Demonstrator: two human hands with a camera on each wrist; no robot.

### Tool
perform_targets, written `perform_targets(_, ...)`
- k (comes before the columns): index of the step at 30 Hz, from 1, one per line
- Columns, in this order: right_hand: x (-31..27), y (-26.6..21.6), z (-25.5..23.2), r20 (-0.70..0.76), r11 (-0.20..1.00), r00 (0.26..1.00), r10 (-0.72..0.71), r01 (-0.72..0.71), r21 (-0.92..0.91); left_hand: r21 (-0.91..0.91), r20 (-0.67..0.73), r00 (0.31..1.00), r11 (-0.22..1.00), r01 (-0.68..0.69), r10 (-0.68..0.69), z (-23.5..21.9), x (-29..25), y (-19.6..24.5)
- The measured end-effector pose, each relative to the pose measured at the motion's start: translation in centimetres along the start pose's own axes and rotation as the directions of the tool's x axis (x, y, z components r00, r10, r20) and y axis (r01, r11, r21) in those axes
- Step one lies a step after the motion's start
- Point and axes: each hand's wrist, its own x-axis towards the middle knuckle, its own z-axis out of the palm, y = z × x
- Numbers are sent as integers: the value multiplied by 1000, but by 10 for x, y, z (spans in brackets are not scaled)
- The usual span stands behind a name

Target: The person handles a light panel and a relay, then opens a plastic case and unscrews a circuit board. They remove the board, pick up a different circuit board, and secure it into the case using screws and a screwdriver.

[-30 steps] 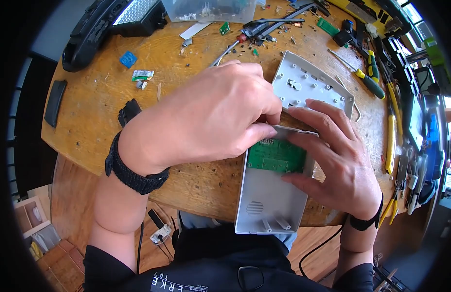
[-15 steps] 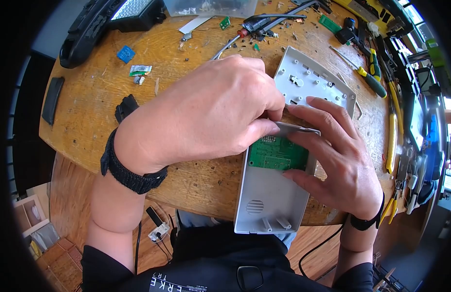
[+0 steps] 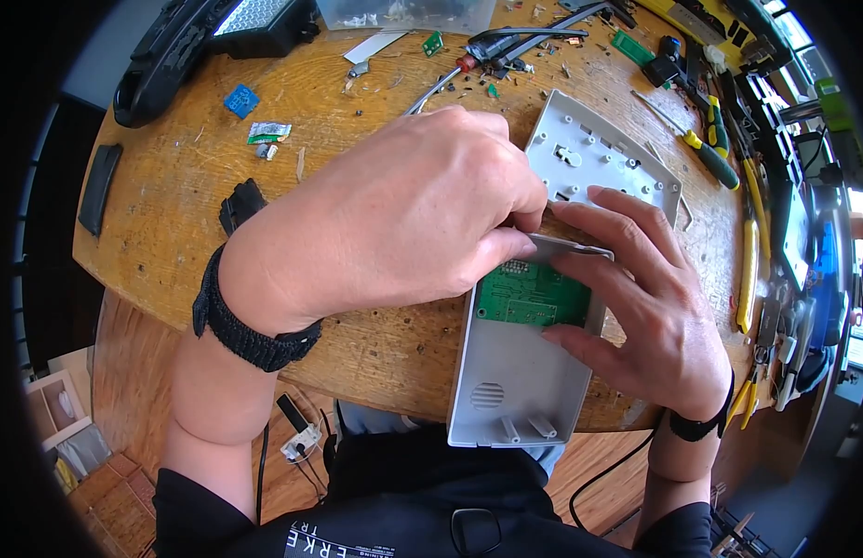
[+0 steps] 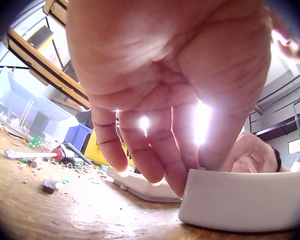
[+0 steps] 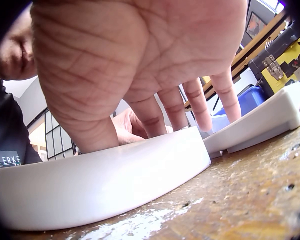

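Note:
A light grey case [image 3: 510, 372] lies open-side up at the table's front edge, a green circuit board [image 3: 524, 302] inside its far end. The left hand [image 3: 385, 214] curls its thumb and fingers around the far-left corner of the case wall; the tips are partly hidden. Over the board's right part reaches the right hand [image 3: 650, 312], fingers spread and gently bent, thumb at the board's near edge. In the right wrist view, the right hand [image 5: 135, 60] dips thumb and fingers behind the case wall [image 5: 105, 185]. A second grey shell [image 3: 589, 153] lies just beyond.
Small debris and a red-collared screwdriver [image 3: 465, 63] lie at the back. A clear bin [image 3: 403, 14] stands behind. Pliers, a green-yellow screwdriver [image 3: 715, 163] and other tools line the right side. A blue piece [image 3: 241, 101] and a black part [image 3: 240, 206] lie left.
The head view has shifted slightly. Both hands keep nearly the same places on the case, and the board stays inside it.

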Motion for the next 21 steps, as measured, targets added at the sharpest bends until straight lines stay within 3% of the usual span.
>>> perform_targets(14,1,-1,-3,-41,1000,999,4,-3,9,-7,22,1000,1000,2,-2,-2,1,1)
perform_targets(17,1,7,-13,-227,997,973,34,-16,81,-5,20,1000,1000,-6,6,-1,1,1)
perform_targets(21,-2,23,-17,-398,974,889,227,-216,73,5,14,1000,1000,-17,17,-2,1,2)
